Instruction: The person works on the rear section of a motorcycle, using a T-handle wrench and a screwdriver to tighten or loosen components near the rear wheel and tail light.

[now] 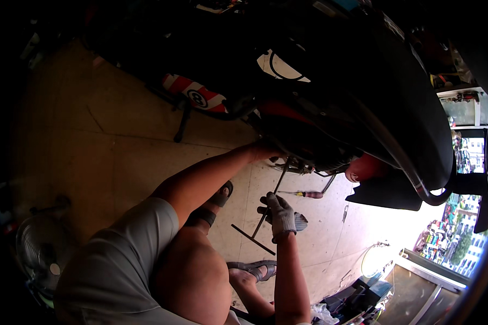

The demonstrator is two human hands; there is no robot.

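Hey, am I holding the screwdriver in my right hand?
No, the gloved right hand is on the shaft of a T-handle wrench, while the screwdriver lies on the floor.

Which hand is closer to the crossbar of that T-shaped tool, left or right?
The right. The gloved right hand holds the T-shaped tool by its shaft, near the crossbar; the left hand is farther, at the motorcycle, by the tool's other end.

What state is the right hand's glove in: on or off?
On: the glove covers the right hand, its cuff at the wrist.
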